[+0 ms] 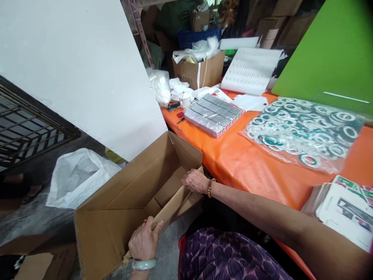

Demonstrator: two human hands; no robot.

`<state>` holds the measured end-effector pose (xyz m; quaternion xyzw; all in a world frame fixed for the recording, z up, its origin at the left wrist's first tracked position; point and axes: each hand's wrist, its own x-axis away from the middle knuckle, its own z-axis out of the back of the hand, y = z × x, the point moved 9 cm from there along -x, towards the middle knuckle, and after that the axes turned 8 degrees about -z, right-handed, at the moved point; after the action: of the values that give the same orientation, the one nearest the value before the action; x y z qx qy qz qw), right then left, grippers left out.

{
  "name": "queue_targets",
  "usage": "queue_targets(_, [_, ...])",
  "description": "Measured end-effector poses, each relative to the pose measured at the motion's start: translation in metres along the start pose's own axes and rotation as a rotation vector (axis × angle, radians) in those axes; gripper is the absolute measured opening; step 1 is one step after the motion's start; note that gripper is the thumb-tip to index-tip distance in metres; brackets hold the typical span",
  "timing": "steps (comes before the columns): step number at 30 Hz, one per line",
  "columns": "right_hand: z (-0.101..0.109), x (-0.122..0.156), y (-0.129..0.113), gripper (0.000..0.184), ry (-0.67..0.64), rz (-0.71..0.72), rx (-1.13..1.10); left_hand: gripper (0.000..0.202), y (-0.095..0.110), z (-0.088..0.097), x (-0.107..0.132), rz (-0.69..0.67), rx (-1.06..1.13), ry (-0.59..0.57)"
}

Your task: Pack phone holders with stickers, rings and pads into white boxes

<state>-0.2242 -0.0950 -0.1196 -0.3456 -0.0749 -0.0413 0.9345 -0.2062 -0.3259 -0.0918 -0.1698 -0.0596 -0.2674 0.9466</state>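
A large open cardboard box lies on the floor to my left, beside the orange table. My left hand, with a pale bangle at the wrist, is closed on the near flap of the box. My right hand, with a bead bracelet, rests on the far end of that same flap, fingers curled over its edge. The flap is folded inward. Nothing can be seen inside the box.
On the table lie a wrapped block of small boxes, a plastic bag of round labels and a stack of printed sheets. A white sack sits on the floor. Behind stand a white panel, a brown carton and a green board.
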Motion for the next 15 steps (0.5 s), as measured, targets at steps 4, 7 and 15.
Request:
queue_targets(4, [-0.002,0.019,-0.009,0.012,-0.001,0.045,0.065,0.034,-0.011,0.0,0.001,-0.05,0.026,0.002])
queue_targets(7, [-0.005,0.03,-0.014,0.008,-0.001,0.077,0.136,0.034,-0.014,-0.003,-0.002,-0.108,0.043,-0.004])
queue_targets(15, [0.009,0.032,-0.018,0.011,0.031,0.151,0.299,0.038,-0.004,-0.003,-0.006,-0.133,0.079,0.049])
